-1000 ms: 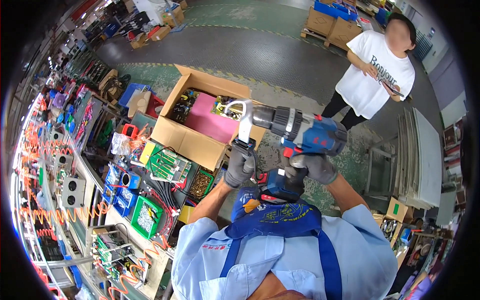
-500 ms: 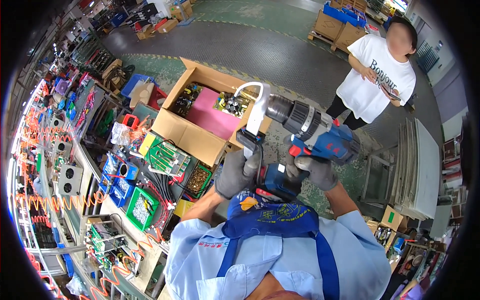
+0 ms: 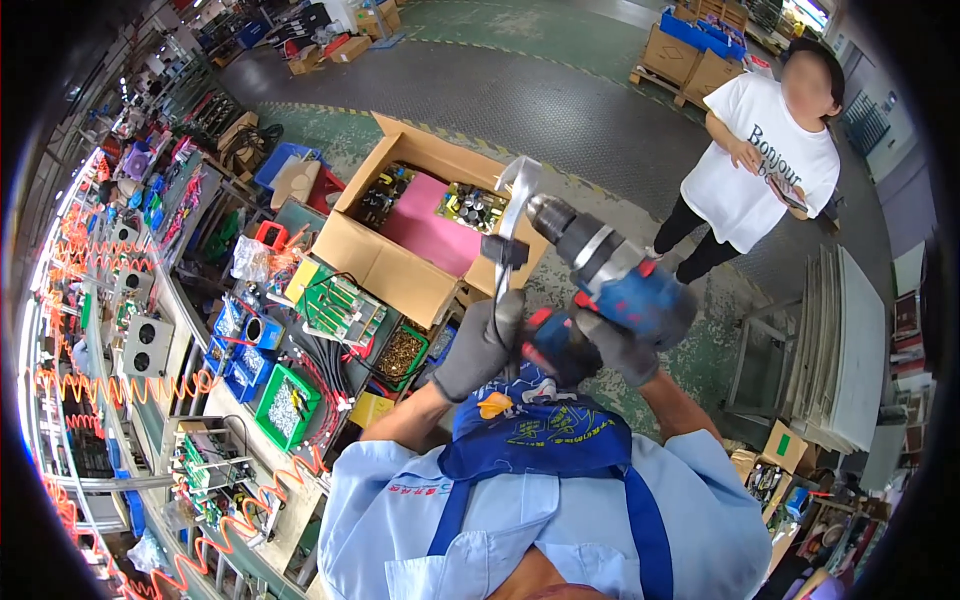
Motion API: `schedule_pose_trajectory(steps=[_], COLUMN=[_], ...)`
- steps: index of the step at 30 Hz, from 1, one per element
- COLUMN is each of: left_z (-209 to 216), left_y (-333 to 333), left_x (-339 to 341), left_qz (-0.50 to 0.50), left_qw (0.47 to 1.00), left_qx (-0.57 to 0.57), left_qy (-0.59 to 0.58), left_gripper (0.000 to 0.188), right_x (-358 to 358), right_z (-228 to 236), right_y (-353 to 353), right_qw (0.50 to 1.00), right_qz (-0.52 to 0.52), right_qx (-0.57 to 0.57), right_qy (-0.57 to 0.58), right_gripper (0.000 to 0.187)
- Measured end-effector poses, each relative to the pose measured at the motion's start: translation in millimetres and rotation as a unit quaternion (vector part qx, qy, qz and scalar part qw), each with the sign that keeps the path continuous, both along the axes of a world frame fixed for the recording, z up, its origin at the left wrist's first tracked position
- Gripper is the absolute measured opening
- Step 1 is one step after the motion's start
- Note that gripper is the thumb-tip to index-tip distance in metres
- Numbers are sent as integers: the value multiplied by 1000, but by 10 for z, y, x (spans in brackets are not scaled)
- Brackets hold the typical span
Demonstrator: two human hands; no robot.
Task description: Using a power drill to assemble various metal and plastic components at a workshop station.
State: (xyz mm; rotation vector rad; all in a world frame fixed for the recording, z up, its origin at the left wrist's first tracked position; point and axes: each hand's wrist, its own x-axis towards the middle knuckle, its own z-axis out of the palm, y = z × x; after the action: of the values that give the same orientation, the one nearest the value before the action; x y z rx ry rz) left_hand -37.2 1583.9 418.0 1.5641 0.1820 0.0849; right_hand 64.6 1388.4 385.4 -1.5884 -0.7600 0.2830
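Observation:
My right hand (image 3: 625,348) is closed round the grip of a blue and black cordless drill (image 3: 628,285). The drill's chuck points up and to the left, with its battery low in front of my apron. Gloved in grey, my left hand (image 3: 482,348) grips a pale curved metal bracket (image 3: 517,205) by its lower end. A small black block (image 3: 504,250) sits partway along the bracket. The bracket's upper part is beside the chuck's tip; whether they touch I cannot tell. Beyond my hands, an open cardboard box (image 3: 378,262) holds circuit boards and a pink sheet (image 3: 425,225).
The workbench at left carries a green tray of small silvery parts (image 3: 287,408), a green tray of brass-coloured parts (image 3: 402,352), blue bins (image 3: 247,372) and a circuit board (image 3: 342,308). A person (image 3: 770,150) stands at far right. Upright panels (image 3: 840,345) lean on a rack.
The drill has turned so its chuck points more upward. The bracket has tilted and its curved top has shifted slightly. Both stay in my hands.

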Motion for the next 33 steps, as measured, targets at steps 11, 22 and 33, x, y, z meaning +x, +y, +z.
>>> schedule_pose_trajectory(steps=[11,22,33], left_z=[-509,-1479,-992], left_y=[-361,245,398], left_x=[176,992,53], left_qz=[74,265,-6], left_qw=[982,943,778], left_qx=[-163,-174,-618], left_qy=[68,-103,-110], left_gripper=[60,43,31], right_x=[377,-56,-29], right_z=[-353,-661,-1089], right_y=[-107,-241,-528], right_qw=[889,930,945], right_qz=[2,-30,-38], right_qx=[-99,-111,-158], right_qy=[-448,-350,-283], right_gripper=[39,30,21])
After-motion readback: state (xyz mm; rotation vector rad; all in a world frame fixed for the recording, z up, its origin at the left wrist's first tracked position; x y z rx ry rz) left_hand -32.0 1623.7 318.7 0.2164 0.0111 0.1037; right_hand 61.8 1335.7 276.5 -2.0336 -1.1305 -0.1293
